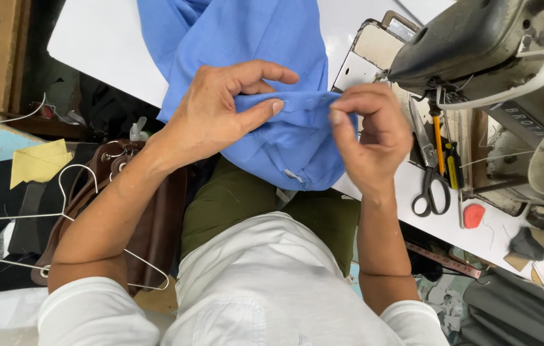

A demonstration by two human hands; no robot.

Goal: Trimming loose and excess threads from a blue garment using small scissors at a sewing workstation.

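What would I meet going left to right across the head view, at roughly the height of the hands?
yellow cloth piece → wire hanger → left hand pinching the blue fabric → right hand on the same fold → black-handled scissors → red chalk piece → sewing machine

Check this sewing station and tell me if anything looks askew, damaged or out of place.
Nothing looks damaged or spilled. Both hands, left hand and right hand, pinch a folded edge of the blue garment. Scissors lie on the table by the sewing machine. Wire hangers and cloth are piled loosely at the left.
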